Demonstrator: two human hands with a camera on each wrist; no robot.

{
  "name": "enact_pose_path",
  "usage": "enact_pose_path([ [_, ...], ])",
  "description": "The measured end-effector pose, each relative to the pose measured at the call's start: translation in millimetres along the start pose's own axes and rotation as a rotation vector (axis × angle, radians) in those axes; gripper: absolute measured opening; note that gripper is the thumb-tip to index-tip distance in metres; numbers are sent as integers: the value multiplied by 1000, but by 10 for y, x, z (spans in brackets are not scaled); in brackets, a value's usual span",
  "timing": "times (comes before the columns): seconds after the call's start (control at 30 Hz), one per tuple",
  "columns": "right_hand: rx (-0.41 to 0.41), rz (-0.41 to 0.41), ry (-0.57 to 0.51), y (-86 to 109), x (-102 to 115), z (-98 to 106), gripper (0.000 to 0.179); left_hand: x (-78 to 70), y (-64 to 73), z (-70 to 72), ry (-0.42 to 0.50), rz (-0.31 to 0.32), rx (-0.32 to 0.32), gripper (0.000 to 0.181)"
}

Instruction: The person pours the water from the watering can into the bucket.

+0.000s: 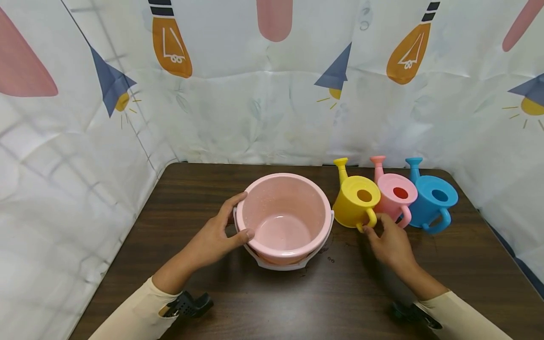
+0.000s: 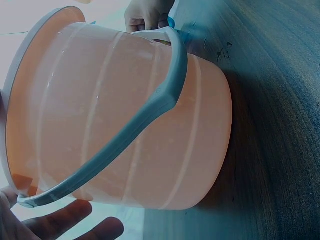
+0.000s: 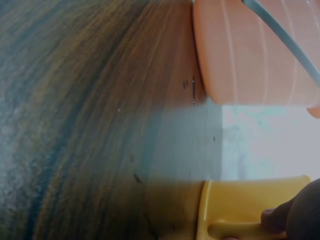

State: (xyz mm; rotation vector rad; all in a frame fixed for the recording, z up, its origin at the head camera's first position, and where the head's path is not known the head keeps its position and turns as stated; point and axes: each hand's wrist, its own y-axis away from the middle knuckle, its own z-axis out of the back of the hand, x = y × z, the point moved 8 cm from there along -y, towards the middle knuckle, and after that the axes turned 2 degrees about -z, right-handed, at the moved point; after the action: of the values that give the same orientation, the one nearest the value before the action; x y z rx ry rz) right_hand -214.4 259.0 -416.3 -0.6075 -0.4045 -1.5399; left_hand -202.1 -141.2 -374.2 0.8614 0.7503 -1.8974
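A pink bucket [image 1: 282, 233] with a pale handle hanging down its near side stands upright on the table. My left hand [image 1: 221, 236] holds its left side, thumb and forefinger at the rim, with other fingers [image 2: 105, 229] showing under the bucket's side in the left wrist view. Right of the bucket stands a yellow watering can [image 1: 352, 203], spout pointing away. My right hand [image 1: 393, 245] pinches the lower part of its handle; the right wrist view shows a fingertip [image 3: 272, 217] against that handle. Some of the right fingers are hidden.
A pink watering can [image 1: 393, 189] and a blue watering can [image 1: 433, 200] stand close together, right of the yellow one. Small water drops [image 1: 330, 259] lie on the dark wooden table [image 1: 272, 302] near the bucket. A printed white curtain [image 1: 263, 113] hangs behind the table.
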Motion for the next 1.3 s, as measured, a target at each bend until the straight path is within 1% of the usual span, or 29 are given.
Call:
enact_pose_path([
  [0.27,-60,32,14,30,-12,89,35,-8,9,2,18,1,0,82],
  [0.43,-40,32,11,53,8,121,36,-14,17,2,21,9,0,83],
  [0.67,-57,61,17,90,72,206,35,-29,21,-2,24,19,2,83],
  [0.87,-105,120,12,125,212,376,35,-23,21,-6,24,28,2,83],
  [1.1,-134,144,42,124,341,584,35,-23,27,12,11,21,-2,83],
  [1.3,-164,166,21,120,418,744,38,-22,16,8,6,33,0,83],
])
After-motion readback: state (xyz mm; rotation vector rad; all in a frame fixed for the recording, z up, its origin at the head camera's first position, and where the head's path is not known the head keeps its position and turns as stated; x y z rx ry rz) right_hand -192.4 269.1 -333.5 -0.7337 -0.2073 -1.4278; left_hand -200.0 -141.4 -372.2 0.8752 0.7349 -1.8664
